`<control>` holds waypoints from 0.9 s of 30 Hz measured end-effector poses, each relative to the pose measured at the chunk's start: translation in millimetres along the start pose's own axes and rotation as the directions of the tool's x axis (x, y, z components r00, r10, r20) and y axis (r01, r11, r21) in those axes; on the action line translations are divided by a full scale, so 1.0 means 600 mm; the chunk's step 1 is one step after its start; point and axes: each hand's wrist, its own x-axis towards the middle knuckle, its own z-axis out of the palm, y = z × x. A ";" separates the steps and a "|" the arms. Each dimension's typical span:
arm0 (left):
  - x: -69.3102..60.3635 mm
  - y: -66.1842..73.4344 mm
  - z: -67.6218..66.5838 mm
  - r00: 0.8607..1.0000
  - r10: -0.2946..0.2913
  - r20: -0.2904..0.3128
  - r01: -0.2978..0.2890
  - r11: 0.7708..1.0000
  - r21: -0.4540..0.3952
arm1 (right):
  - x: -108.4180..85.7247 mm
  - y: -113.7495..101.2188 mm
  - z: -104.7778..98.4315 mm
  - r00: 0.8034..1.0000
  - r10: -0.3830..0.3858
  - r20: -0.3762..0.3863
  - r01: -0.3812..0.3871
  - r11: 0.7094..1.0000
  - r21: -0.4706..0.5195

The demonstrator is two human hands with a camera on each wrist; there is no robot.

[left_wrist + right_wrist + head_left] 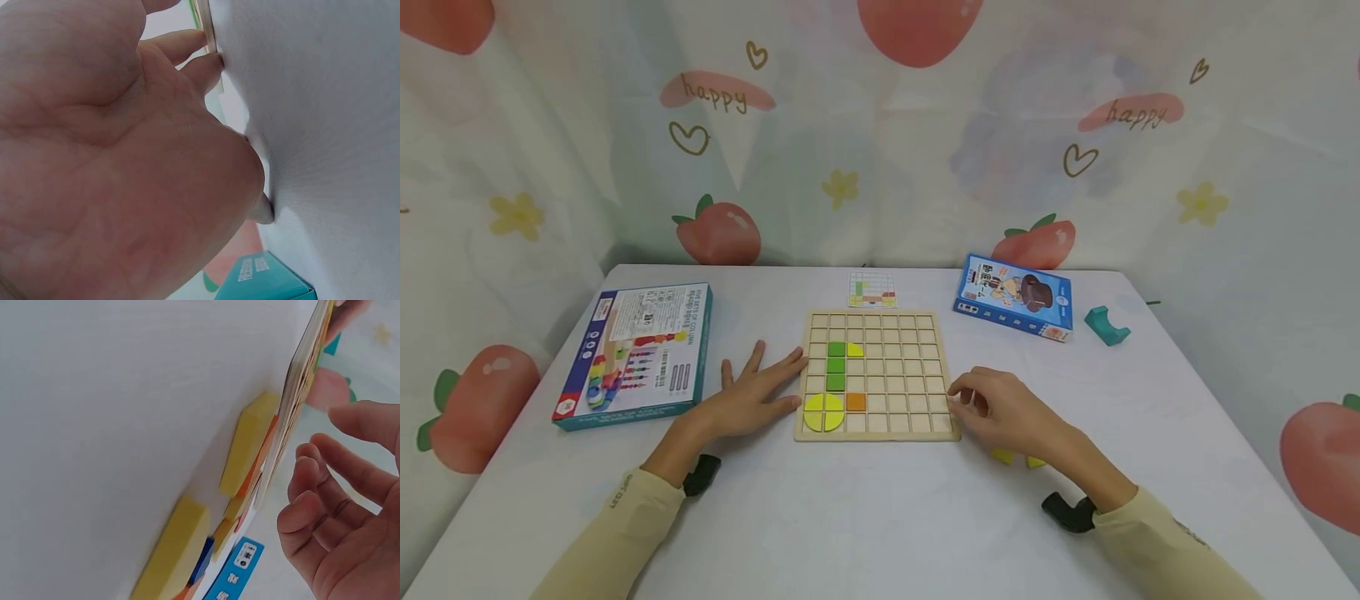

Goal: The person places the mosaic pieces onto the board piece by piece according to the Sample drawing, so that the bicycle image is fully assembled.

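Note:
A wooden grid board [906, 362] lies mid-table. Three green square tiles [836, 365] stand in a column on it, with a yellow quarter-circle tile [854, 350] beside the top one. Below are yellow quarter tiles [815, 404] forming a circle, and an orange square tile [855, 402]. My left hand [748, 400] rests with spread fingers, fingertips at the board's left edge. By the right edge hovers my right hand [1007, 408], fingers loosely bent, thumb and forefinger apart, nothing between them in the right wrist view. Yellow blocks [172, 550] lie under it, partly hidden in the head view.
A printed card [872, 289] with a coloured grid lies behind the board. A large game box [640, 350] is at left, a blue box [1015, 296] at back right, and a teal curved block [1107, 326] beyond it. Orange and blue pieces [202, 560] lie near the yellow blocks.

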 end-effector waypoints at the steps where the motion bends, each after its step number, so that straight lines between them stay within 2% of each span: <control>1: 0.000 0.000 0.000 1.000 0.000 -0.001 0.000 1.000 0.002 | -0.004 0.003 -0.001 1.000 0.002 -0.003 -0.002 1.000 -0.010; 12: 0.000 -0.001 0.001 1.000 0.007 -0.003 -0.007 1.000 -0.009 | -0.038 0.026 -0.014 0.998 0.069 0.001 -0.069 0.997 -0.028; 27: 0.000 -0.001 0.002 1.000 0.001 -0.008 -0.001 1.000 0.007 | -0.077 0.045 -0.021 0.993 0.115 0.034 -0.112 0.990 -0.082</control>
